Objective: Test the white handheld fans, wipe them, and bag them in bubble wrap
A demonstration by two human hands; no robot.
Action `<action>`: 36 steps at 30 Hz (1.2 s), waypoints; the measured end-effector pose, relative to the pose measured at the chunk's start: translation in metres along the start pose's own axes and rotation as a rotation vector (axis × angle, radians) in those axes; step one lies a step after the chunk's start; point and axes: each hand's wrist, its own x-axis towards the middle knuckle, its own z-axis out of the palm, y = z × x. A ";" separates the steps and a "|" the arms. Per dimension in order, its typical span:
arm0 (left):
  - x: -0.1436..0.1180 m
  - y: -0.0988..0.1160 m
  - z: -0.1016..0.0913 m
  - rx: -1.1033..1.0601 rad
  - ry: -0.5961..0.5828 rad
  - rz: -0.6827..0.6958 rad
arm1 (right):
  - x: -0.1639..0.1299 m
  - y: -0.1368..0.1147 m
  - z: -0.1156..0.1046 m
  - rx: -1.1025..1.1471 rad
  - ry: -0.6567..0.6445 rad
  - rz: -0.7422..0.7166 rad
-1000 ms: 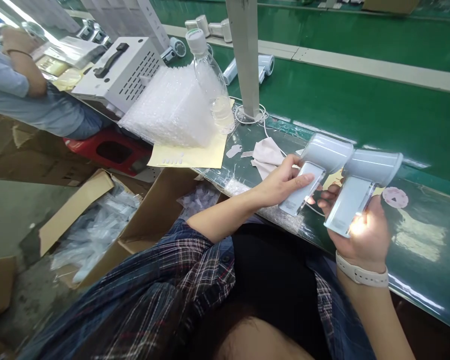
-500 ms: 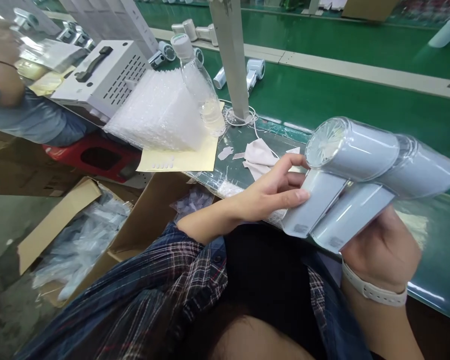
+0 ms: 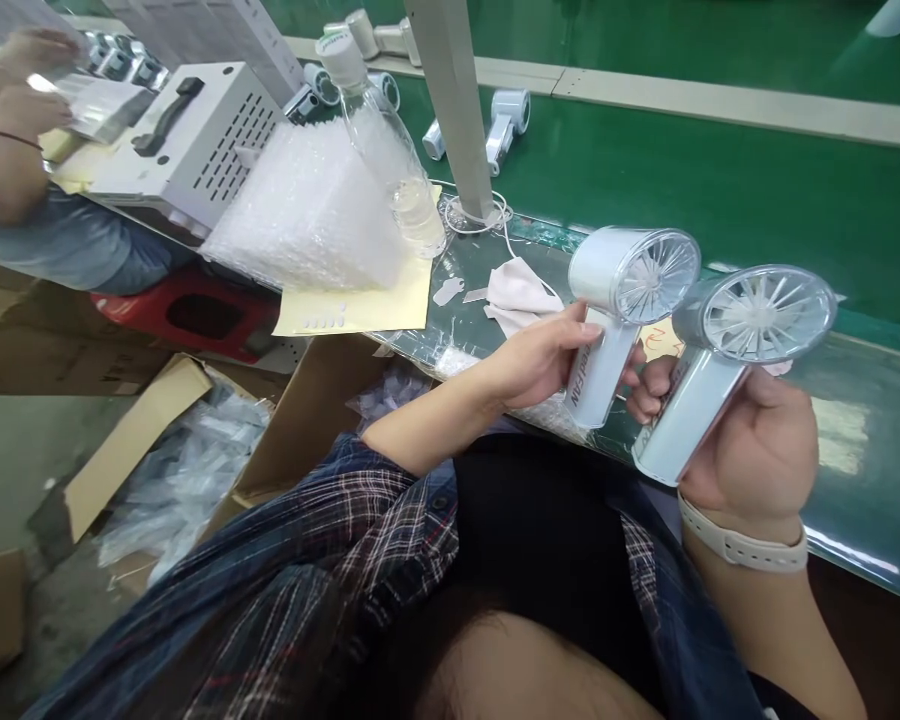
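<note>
My left hand [image 3: 544, 358] is closed round the handle of a pale blue handheld fan [image 3: 598, 365], thumb on its front. Dark lettering ending in "FAN" runs along that handle. A second handheld fan [image 3: 694, 410] of the same kind is gripped in my right hand [image 3: 765, 440], its round clear grille facing up towards me. The two fans are held apart, side by side above the bench edge. Behind the left one a crumpled pale cloth [image 3: 521, 290] lies on the bench. Part of a yellow paper with red marks [image 3: 661, 338] shows between the fans.
A clear bottle [image 3: 390, 150] stands by a stack of bubble-wrap bags [image 3: 307, 200] on yellow paper [image 3: 375, 310]. Behind rises a metal post [image 3: 454, 110]. More fans [image 3: 506, 125] lie on the green belt [image 3: 645, 170]. An open carton [image 3: 285, 430] is below left. Another person's hands [image 3: 22, 110] show far left.
Both fans have turned so their grilles face me, and they have moved apart from each other. My left hand has shifted slightly left and down with its fan.
</note>
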 end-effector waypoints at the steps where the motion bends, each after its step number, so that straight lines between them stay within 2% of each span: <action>1: 0.000 -0.001 -0.001 0.004 -0.010 0.010 | 0.001 0.000 -0.001 -0.006 0.003 -0.024; 9: -0.002 -0.006 -0.005 0.134 0.028 0.111 | -0.002 -0.002 -0.009 0.028 0.143 -0.115; 18: 0.006 -0.013 -0.010 0.125 0.028 0.070 | -0.001 0.001 -0.006 0.021 0.188 -0.300; 24: 0.009 -0.015 -0.008 0.143 0.057 0.064 | 0.008 0.010 -0.011 -0.002 0.315 -0.165; 32: 0.010 -0.013 -0.009 0.168 0.109 0.061 | 0.012 0.014 -0.017 -0.061 0.371 -0.083; 36: 0.008 -0.008 -0.006 0.213 0.073 0.088 | 0.006 0.011 -0.014 -0.053 0.296 -0.108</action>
